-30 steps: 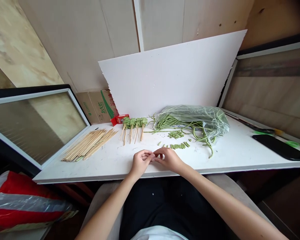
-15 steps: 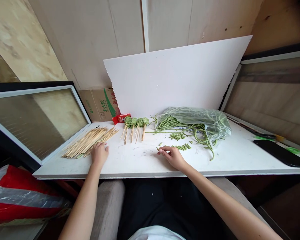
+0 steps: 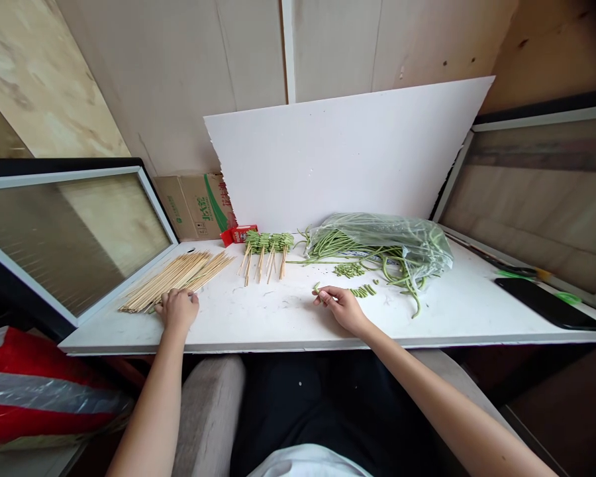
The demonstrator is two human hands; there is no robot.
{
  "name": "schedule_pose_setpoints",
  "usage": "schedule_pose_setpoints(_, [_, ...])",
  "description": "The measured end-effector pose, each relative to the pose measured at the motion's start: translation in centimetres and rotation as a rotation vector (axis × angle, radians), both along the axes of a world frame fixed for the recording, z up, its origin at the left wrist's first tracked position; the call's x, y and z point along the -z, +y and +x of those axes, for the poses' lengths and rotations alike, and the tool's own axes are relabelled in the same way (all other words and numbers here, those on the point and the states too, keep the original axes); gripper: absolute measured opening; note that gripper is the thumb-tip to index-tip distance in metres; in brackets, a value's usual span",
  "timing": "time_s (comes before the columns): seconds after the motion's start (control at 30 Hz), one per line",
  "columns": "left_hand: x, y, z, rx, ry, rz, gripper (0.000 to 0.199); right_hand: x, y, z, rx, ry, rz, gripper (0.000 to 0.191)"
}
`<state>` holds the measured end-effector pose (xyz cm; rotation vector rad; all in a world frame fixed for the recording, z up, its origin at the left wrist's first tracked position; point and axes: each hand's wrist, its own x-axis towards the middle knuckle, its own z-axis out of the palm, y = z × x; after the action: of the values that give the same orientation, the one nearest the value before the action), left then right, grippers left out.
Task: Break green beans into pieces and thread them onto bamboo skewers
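My left hand (image 3: 177,309) rests on the near right end of a pile of wooden skewers (image 3: 166,281), its fingers curled over them; whether it grips one is too small to tell. Between the thumb and fingers of my right hand (image 3: 338,306) is a short green bean piece (image 3: 316,287). Just beyond and right of that hand lie a row of cut pieces (image 3: 363,291) and a small heap of cut pieces (image 3: 348,269). Several skewers threaded with bean pieces (image 3: 269,242) lie side by side at the middle back.
A clear plastic bag of long green beans (image 3: 377,232) lies at the back right, some beans trailing out. A black phone (image 3: 549,303) is at the right. Behind stand a white board (image 3: 347,156), a small red box (image 3: 238,234) and a cardboard box (image 3: 196,207).
My left hand has moved left onto the near end of the skewers. My right hand has stayed nearly in place, its fingers now closed round a bean piece that points upward.
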<state>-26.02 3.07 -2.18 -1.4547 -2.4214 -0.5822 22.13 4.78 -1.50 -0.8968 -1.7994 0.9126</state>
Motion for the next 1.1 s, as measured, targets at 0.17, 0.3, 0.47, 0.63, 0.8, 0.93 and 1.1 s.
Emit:
schedule_pose_setpoints(0.17, [0.0,0.1,-0.7,-0.063,-0.014,-0.078,0.042,0.0,0.0,0.0,0.003,-0.009,0.001,0.048])
schedule_pose_setpoints(0.3, [-0.3,0.1,-1.0,-0.057,-0.007,-0.112,0.042,-0.2,-0.2,-0.1,0.013,-0.021,0.002,0.048])
schedule_pose_setpoints(0.47, [-0.4,-0.1,-0.8,-0.039,-0.028,-0.066,0.039,-0.6,-0.5,-0.1,0.041,-0.054,0.022,0.048])
schedule_pose_setpoints(0.63, [-0.1,0.0,-0.7,-0.046,-0.026,-0.022,0.039,-0.7,-0.6,-0.1,0.053,-0.067,0.029,0.046])
schedule_pose_setpoints(0.8, [0.2,0.1,-0.4,-0.074,-0.012,-0.055,0.036,-0.7,-0.6,-0.1,0.068,-0.081,0.038,0.046])
schedule_pose_setpoints(0.93, [-0.1,0.0,-0.3,-0.110,-0.024,-0.028,0.032,-0.7,-0.6,-0.1,0.077,-0.072,0.027,0.049])
schedule_pose_setpoints(1.1, [-2.6,0.2,1.2,0.005,-0.133,0.140,0.030,-0.4,-0.2,-0.2,0.032,0.068,-0.075,0.047])
